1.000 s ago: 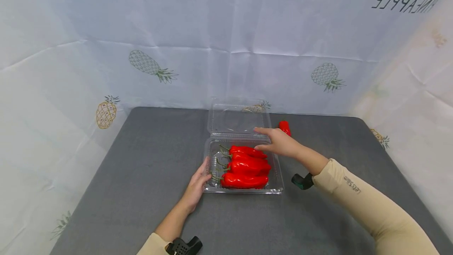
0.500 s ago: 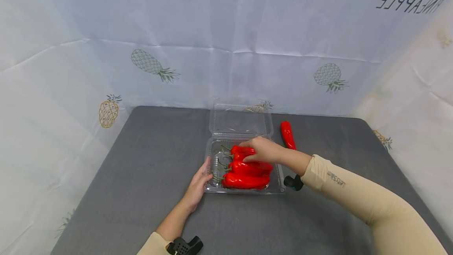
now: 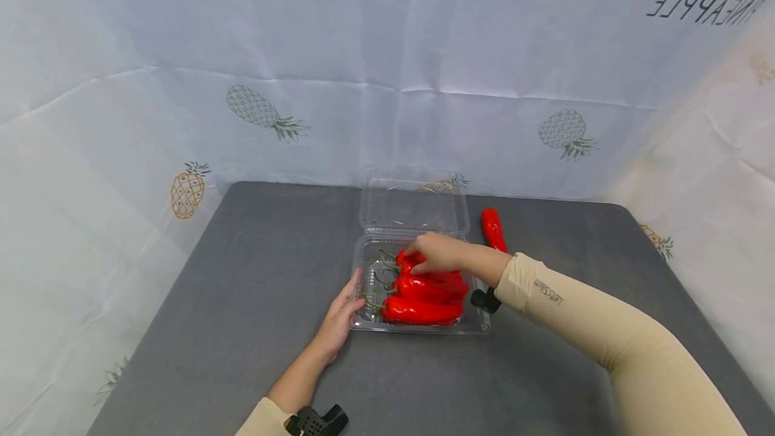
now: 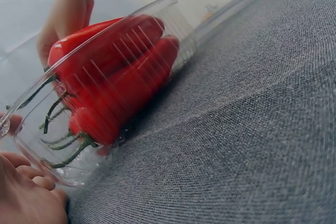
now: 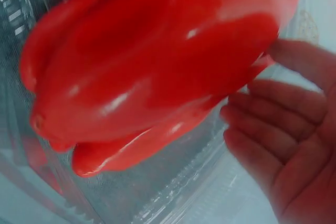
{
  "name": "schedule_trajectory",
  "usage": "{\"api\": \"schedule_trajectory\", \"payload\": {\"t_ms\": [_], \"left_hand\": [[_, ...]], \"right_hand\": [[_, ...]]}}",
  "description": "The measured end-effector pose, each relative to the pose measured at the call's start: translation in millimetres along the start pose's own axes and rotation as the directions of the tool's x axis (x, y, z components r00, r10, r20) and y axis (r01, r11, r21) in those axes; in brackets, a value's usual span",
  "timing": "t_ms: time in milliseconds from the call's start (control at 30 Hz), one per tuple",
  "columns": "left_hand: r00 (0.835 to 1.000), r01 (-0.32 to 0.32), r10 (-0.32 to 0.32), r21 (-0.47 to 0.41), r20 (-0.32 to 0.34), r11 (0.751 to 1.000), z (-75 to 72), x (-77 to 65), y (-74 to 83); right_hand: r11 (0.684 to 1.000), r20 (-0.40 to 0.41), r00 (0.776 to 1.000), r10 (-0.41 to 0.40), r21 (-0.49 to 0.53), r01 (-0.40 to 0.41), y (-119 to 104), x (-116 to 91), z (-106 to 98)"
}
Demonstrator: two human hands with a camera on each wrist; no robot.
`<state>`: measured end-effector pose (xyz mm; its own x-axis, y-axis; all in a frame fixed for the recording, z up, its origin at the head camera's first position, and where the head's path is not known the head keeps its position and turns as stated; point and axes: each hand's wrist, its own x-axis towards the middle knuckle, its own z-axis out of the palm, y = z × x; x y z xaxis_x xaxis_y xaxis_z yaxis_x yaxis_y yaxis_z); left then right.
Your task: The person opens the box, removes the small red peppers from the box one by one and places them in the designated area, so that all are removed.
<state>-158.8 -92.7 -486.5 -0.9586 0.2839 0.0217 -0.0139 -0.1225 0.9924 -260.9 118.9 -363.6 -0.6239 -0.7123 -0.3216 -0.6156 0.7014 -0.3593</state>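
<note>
A clear plastic clamshell container (image 3: pixel 364 320) stands on the table with its lid (image 3: pixel 418 210) tipped back. Several red peppers (image 3: pixel 420 311) lie side by side in it, green stems toward the left. My left hand (image 3: pixel 337 321) grips the container's left wall; in the left wrist view its fingers (image 4: pixel 32 171) lie low along the outside. Arched over the rear peppers is my right hand (image 3: pixel 440 252), thumb on the near side and fingers on the far side of one pepper. Red skin (image 5: pixel 157 61) fills much of the right wrist view, right against those fingertips.
Another red pepper (image 3: pixel 493 227) lies on the grey table (image 3: pixel 272 274) behind the right forearm, right of the lid. A white curtain (image 3: pixel 472 39) printed with pineapples hangs behind the table's far edge and along both sides.
The right hand has moved left and down from the container's right rear corner onto the rear peppers. More of the loose pepper shows behind that arm. The left hand keeps its place.
</note>
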Motion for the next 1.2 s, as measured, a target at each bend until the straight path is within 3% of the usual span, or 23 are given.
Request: {"api": "schedule_trajectory", "payload": {"t_ms": [233, 467, 633, 933, 1200], "left_hand": [[1.0, 0.015, -0.014, 0.024, -0.023, 1.0, -0.7, 0.7, -1.1], [1.0, -0.012, 0.012, 0.014, -0.007, 1.0, -0.3, 0.9, -0.7], [1.0, -0.008, 0.008, 0.015, -0.005, 1.0, 0.0, 0.3, 0.8], [1.0, -0.007, 0.007, 0.025, -0.008, 1.0, -0.3, 0.2, -0.1], [1.0, -0.006, 0.006, 0.031, 0.002, 0.999, -0.5, 0.5, -0.5]], "right_hand": [[1.0, 0.097, 0.995, -0.025, 0.019, 0.023, 6.0, 9.0, -2.8], [1.0, 0.189, 0.982, -0.017, 0.024, 0.012, 6.4, 9.1, -2.6], [0.999, 0.16, 0.986, -0.038, 0.036, 0.032, 9.2, 8.3, 2.6], [0.986, 0.081, 0.984, -0.161, -0.022, 0.163, 18.4, 2.3, 13.9], [0.993, 0.053, 0.993, -0.11, 0.053, 0.107, 27.5, -3.0, 19.7]]}}
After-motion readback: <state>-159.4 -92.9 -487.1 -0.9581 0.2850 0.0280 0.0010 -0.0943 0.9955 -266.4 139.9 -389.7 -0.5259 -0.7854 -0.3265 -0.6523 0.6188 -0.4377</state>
